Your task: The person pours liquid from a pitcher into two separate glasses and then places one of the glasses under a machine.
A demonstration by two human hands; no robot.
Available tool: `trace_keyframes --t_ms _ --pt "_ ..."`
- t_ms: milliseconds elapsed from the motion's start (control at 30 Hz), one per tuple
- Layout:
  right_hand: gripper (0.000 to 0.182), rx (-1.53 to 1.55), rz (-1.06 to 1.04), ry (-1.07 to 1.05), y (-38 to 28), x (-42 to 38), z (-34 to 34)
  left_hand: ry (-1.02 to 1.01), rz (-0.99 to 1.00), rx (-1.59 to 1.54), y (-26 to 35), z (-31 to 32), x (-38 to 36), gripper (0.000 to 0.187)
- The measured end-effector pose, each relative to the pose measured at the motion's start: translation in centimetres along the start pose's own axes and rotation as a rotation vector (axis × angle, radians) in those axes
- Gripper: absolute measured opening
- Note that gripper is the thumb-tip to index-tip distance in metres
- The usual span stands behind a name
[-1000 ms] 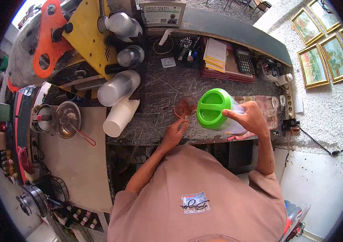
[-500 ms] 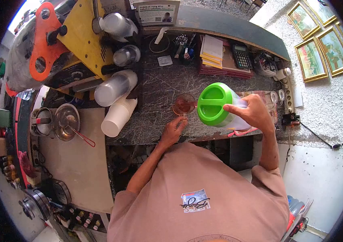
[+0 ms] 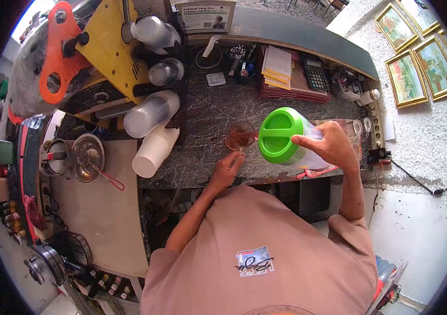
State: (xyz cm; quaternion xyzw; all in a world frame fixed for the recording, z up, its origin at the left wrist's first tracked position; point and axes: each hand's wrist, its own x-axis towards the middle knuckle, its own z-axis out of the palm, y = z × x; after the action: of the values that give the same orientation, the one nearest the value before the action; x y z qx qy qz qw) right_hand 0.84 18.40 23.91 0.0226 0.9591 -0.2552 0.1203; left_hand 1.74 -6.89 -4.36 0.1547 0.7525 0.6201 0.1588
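My right hand (image 3: 330, 146) is wrapped round the handle of a clear plastic pitcher (image 3: 314, 157) with a bright green lid (image 3: 280, 135). The pitcher is tilted to the left, and a reddish-brown stream runs from its spout. It falls into a glass mug (image 3: 240, 135) on the dark counter, which holds liquid of the same colour. My left hand (image 3: 226, 169) is closed at the near side of the mug, with its fingers pinched on the mug's handle. The pitcher's own handle is mostly hidden by my right hand.
Stacks of plastic cups (image 3: 151, 113) and paper cups (image 3: 155, 151) stick out on the left beside a yellow cup sealer (image 3: 109, 50). Folders (image 3: 297, 94), a calculator (image 3: 315, 73) and glass mugs (image 3: 357, 127) lie behind and right. A metal strainer (image 3: 88, 157) sits far left.
Both hands, the pitcher and the mug stay almost in place. The stream keeps running into the mug.
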Motion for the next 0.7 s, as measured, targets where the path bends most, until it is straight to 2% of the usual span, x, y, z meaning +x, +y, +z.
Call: trace_keyframes --t_ms 633,700 --pt "0.075 -0.040 -0.004 -0.030 -0.10 0.66 0.06 0.005 0.027 0.026 -0.13 0.10 -0.03 0.031" --pt "0.070 -0.054 0.013 -0.041 0.00 0.74 0.04 0.004 0.012 0.045 0.15 -0.04 0.01 0.031"
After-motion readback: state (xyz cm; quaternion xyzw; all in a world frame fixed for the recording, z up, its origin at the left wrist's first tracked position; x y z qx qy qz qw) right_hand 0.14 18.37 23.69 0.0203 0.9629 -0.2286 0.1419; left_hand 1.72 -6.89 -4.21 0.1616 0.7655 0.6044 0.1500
